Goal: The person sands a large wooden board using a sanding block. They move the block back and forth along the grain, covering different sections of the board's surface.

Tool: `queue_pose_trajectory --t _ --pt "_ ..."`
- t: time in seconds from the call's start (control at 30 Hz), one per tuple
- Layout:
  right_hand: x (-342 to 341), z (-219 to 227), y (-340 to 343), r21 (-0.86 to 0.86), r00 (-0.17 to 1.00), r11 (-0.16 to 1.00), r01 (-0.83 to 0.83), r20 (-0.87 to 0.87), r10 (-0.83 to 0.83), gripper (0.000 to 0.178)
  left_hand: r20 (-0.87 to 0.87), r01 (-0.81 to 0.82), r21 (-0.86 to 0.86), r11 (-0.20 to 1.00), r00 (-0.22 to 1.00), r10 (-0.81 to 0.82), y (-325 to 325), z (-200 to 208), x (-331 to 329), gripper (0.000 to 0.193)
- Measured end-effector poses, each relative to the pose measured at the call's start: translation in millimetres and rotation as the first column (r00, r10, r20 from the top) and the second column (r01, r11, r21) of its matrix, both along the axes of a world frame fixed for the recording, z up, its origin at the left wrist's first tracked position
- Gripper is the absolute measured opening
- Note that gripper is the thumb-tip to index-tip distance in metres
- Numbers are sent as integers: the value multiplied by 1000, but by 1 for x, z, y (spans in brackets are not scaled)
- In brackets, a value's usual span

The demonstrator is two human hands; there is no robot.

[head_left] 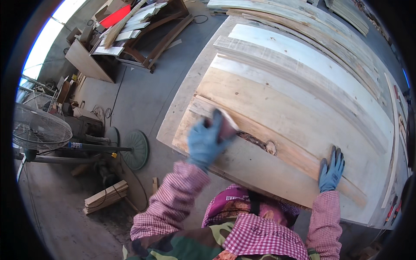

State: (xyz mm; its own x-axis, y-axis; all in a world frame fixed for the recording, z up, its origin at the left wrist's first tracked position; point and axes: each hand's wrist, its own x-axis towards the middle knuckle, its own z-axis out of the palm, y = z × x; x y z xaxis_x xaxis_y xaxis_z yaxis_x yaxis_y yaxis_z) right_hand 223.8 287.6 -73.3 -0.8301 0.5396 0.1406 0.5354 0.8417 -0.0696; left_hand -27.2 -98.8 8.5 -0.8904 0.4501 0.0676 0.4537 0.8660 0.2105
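Observation:
A narrow wooden plank (298,159) lies across the near part of the workbench on a wider pale board (268,102). In it are a round knot (271,147) and a dark, rough bark-like crack (252,139). My left hand (205,141), in a blue glove, is closed round a reddish-brown sanding block (228,126) with a pale edge, over the plank's left part; motion blurs both. Toward the plank's right end, my right hand (332,170), gloved too, rests flat with its fingers stretched out.
More boards (303,71) lie along the far side of the bench. Left of it, on the floor, stand a fan (41,128), a round green base (134,149) and a small stack of wood strips (105,197). Farther back is a wooden frame (162,41) bearing pale slats.

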Motion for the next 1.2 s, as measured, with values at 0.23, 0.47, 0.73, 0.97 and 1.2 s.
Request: queue_pose_trajectory --t 0.23,0.47,0.73,0.97,1.2 --pt "-5 3 -5 4 1000 1000 10 -7 -9 65 -185 -310 -49 949 937 297 -25 -5 -32 78" --pt "0 -3 5 10 1000 1000 18 14 -18 65 -56 -36 -103 994 998 30 -10 0 9 81" --pt "-5 3 -6 9 1000 1000 9 12 -9 65 -226 -298 25 954 928 296 -17 -16 -4 81" --pt "1 -4 2 4 1000 1000 14 10 -14 66 -27 -188 -72 979 982 187 -25 9 -10 75" --pt "-3 -2 -2 3 1000 1000 6 -6 -6 65 -118 -271 -20 962 957 267 -5 -7 5 77"
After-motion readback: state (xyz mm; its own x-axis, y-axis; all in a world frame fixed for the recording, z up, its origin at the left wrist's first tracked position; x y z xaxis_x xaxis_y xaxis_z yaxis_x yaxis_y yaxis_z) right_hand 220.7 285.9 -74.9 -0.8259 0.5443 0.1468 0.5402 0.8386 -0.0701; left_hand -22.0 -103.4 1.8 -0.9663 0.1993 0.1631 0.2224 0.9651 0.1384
